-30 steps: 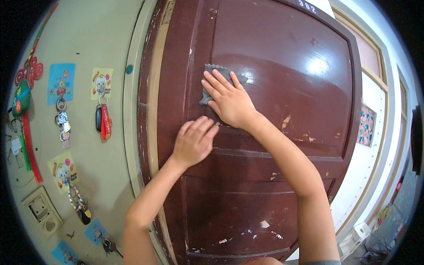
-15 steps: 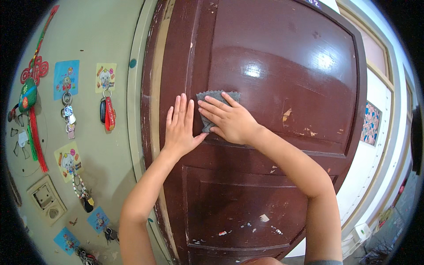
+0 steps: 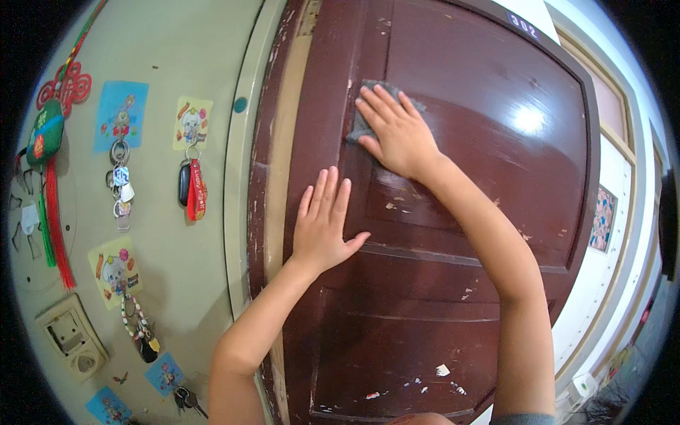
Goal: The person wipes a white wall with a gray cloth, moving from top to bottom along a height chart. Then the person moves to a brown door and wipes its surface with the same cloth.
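grey cloth (image 3: 360,127) touches chipped maroon door (image 3: 489,156) beside a pale wall (image 3: 188,283).

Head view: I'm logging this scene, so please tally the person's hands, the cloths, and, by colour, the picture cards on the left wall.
Hands: 2
Grey cloth: 1
Blue cards: 3
Yellow cards: 2
Total: 8
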`<state>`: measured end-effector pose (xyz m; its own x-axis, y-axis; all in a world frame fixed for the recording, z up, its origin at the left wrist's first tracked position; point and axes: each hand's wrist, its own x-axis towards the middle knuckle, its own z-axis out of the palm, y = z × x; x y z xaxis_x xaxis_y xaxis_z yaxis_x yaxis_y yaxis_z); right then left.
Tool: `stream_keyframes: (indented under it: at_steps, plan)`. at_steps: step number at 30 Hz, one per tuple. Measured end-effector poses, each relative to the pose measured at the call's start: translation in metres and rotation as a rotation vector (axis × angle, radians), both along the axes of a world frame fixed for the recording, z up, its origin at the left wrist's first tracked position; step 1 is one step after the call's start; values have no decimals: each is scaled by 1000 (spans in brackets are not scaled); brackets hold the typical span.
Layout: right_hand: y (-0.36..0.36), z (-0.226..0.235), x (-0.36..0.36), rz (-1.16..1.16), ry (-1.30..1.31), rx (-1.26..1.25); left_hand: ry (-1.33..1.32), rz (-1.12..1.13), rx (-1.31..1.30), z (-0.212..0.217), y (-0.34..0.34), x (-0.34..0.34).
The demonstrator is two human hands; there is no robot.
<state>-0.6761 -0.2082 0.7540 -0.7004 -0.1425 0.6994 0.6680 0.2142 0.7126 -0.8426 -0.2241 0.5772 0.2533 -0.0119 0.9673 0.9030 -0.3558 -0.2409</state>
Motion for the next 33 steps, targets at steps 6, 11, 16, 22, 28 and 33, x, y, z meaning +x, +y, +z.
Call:
stream_keyframes:
  at_steps: [6, 11, 16, 22, 28, 33]
  plan:
    - [6, -1, -21, -60, 93, 74, -5, -32, 2, 0, 3, 0]
    - [1, -26, -26, -32, 49, 20, -8, 18, 18, -1, 0, -4]
    - [-11, -57, -20, -91, -59, -31, 3, 25, 63, -2, 5, -3]
    - [-19, -106, 0, -112, -267, -121, 28, 27, 41, -4, -1, -7]
    - [-15, -92, 5, 39, -255, -247, -75, 84, -32, 7, -10, -19]
    - [3, -55, -14, 162, -48, -151, -74, 115, -75, 9, -4, -20]
